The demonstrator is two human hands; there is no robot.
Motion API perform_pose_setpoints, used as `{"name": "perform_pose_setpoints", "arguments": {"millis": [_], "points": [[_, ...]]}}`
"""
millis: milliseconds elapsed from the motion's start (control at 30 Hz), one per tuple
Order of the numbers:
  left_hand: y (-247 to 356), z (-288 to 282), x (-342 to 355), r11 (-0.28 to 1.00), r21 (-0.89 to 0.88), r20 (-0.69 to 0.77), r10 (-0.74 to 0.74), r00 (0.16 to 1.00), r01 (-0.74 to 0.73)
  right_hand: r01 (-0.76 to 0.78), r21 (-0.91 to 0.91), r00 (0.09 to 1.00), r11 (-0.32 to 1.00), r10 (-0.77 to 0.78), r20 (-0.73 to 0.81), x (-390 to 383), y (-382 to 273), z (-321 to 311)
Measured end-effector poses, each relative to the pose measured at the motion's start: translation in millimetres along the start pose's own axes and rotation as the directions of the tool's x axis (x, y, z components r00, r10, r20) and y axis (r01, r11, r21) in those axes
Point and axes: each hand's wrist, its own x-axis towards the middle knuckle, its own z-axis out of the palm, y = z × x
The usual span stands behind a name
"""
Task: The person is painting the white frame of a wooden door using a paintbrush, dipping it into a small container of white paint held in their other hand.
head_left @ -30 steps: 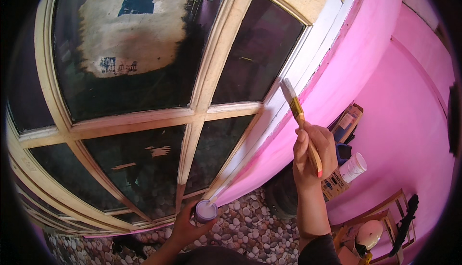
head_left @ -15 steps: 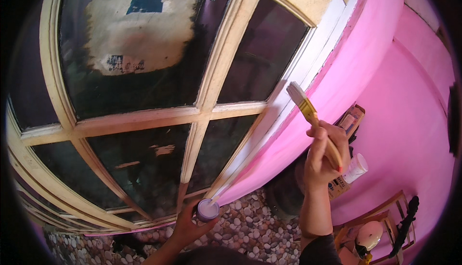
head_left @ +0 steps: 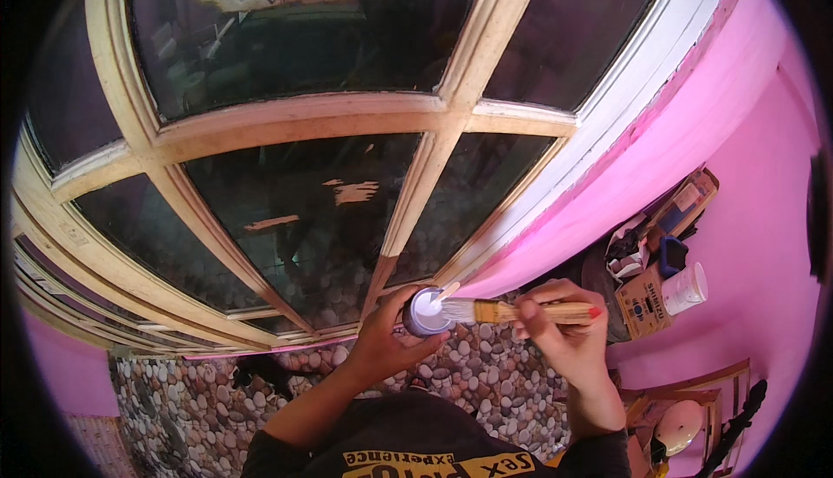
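Note:
My left hand point(head_left: 386, 339) holds a small paint can point(head_left: 423, 313) of white paint, with a pale flat stick point(head_left: 446, 292) standing in it. My right hand point(head_left: 560, 335) grips a paintbrush point(head_left: 493, 311) by its wooden, red-tipped handle, held level; its white bristles are at the can's mouth. Behind both hands is a cream wooden window frame point(head_left: 447, 118) with dark glass panes point(head_left: 299, 209). A white strip point(head_left: 612, 75) runs down its right edge beside pink plaster.
A pink wall point(head_left: 746, 218) curves at the right, with cardboard boxes point(head_left: 642, 304), a white bucket point(head_left: 685, 290) and dark items at its foot. Wooden frames point(head_left: 711, 374) and a pale helmet-like object point(head_left: 675, 428) lie at lower right. Pebble-patterned flooring point(head_left: 173, 400) is below.
My right hand has brought the brush down from beside the white strip to the can. My left hand and the can are slightly higher in the picture. The view has tipped downward.

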Motion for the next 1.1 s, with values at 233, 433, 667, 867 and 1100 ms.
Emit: {"name": "perform_pose_setpoints", "arguments": {"millis": [233, 433, 667, 867, 1100], "points": [[2.7, 4.3, 0.6, 1.000, -0.019, 0.008, -0.010, 1.000, 0.010, 0.026, -0.164, 0.996, 0.986, -0.013, 0.084, 3.1, 16.9, 8.4], [7.9, 3.1, 0.7, 0.999, -0.022, 0.020, -0.044, 0.999, 0.045, 0.021, -0.169, 0.995, 0.985, -0.004, 0.100, 4.3, 19.5, 6.1], [3.1, 6.5, 0.0, 1.000, -0.031, -0.015, 0.002, 1.000, -0.003, -0.021, 0.033, 1.000, 0.999, 0.021, -0.001, 3.9, 14.8, -1.5], [13.8, 8.0, 6.1, 0.998, -0.060, -0.033, 0.000, 0.999, -0.002, -0.105, 0.260, 0.989, 0.960, 0.128, -0.075, 3.3, 34.9, -10.2], [4.0, 15.9, 9.3, 0.991, 0.033, -0.051, 0.129, 0.990, -0.128, -0.208, 0.413, 0.957, 0.887, 0.272, -0.101, -5.5, 51.4, -15.0]]}}
